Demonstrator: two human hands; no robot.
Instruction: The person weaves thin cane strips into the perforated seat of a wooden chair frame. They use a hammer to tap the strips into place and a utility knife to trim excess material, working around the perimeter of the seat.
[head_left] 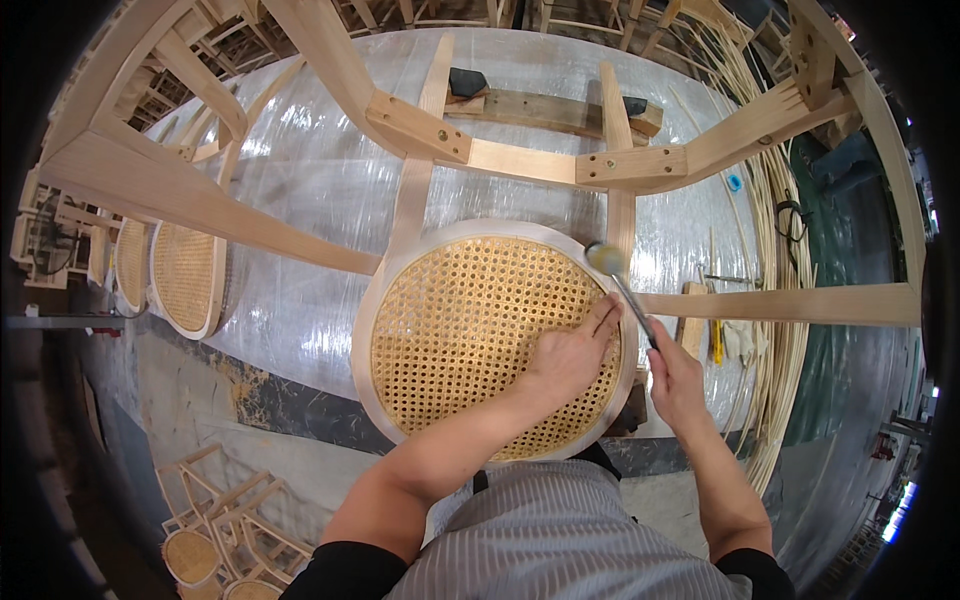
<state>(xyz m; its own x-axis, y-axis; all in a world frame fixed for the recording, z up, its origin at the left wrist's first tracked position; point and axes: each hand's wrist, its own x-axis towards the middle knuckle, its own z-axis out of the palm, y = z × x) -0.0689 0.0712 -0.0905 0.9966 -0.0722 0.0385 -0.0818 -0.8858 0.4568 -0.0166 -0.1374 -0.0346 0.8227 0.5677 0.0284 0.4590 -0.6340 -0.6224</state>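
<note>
A round chair seat (488, 228) with a pale wooden rim lies before me. Its middle is covered with woven cane webbing (460, 330). Across the webbing reaches my left hand (572, 358), its fingers stretched out onto the right side of the rim. I see nothing held in it, though the fingertips are partly covered. My right hand (677, 380) grips the dark handle of a hammer (635, 305). The hammer's head, slightly blurred, is above the rim just beyond my left fingertips. Wooden legs and a curved back frame (525, 162) extend from the seat.
Clear plastic film (310, 170) covers the table. A wooden block (540, 112) supports the far frame. Long cane strips (785, 290) run along the right, near a yellow tool (717, 342) and a blue ring (734, 183). Another cane seat (185, 275) stands left; chair frames (235, 510) are lower left.
</note>
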